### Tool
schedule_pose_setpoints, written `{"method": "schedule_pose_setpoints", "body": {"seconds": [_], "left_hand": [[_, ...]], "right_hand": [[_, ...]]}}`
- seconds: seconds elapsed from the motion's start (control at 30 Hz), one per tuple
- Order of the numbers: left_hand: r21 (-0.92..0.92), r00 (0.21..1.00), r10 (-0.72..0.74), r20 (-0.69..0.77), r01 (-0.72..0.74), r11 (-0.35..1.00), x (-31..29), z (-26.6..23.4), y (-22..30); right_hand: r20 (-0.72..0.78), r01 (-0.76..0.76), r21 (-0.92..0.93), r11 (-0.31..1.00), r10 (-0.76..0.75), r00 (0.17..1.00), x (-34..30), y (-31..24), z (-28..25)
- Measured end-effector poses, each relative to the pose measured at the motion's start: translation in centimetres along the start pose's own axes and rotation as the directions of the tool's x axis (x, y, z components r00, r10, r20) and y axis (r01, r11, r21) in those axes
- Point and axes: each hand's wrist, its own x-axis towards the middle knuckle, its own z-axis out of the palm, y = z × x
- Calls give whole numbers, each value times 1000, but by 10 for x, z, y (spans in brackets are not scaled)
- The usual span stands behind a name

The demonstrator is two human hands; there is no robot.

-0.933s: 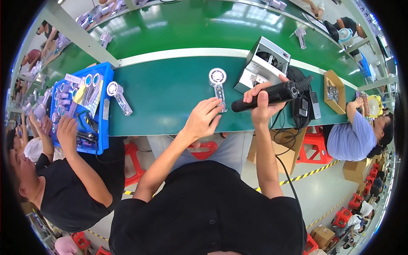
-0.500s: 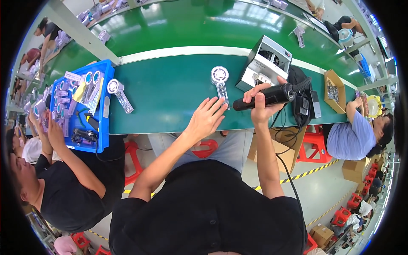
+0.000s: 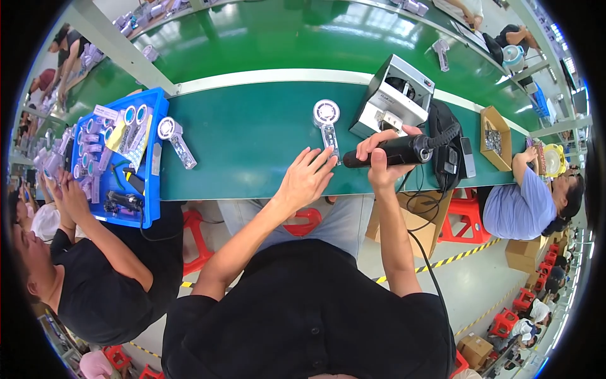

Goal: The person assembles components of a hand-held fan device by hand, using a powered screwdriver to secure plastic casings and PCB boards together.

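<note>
A white handheld fan [image 3: 326,114] lies on the green worktop, its round head away from me and its handle, with the inner parts showing, toward me. My left hand [image 3: 305,175] is open, fingers stretched out, the fingertips at the near end of the handle. In my right hand [image 3: 382,167] is a black electric screwdriver [image 3: 398,152], held almost level with its tip toward the left, beside the handle's near end. From its right end runs a coiled black cable [image 3: 445,134]. Whether the tip touches the fan I cannot tell.
Behind my right hand stands a grey metal machine [image 3: 394,98], with a black bag [image 3: 447,151] beside it. A cardboard box of small parts [image 3: 497,142] is farther right. At left lie another fan [image 3: 177,142] and a blue bin [image 3: 158,126], near a co-worker [image 3: 95,284].
My right hand and the screwdriver have shifted slightly to the left. My left hand and the fan stay almost where they were. The co-worker's hands at left have moved a little.
</note>
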Motion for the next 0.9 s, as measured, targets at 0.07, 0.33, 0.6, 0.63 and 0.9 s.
{"method": "schedule_pose_setpoints", "body": {"seconds": [0.07,0.33,0.6,0.63,0.9], "left_hand": [[0,1000,2,-10,-2,1000,2,0,0],[-19,1000,-12,-9,11,1000,1,0,0],[-22,1000,-17,-11,17,1000,1,-1,1],[-21,1000,-16,-12,16,1000,1,-1,1],[-18,1000,-17,-19,17,1000,0,-1,0]], "right_hand": [[2,-12,-11,1000,12,1000,2,-1,1],[9,-46,-40,998,46,999,5,-5,0],[1,-29,-30,999,29,1000,5,-3,-1],[2,-29,-30,999,29,1000,6,-3,0],[37,-27,-41,999,29,999,1,-1,0]]}}
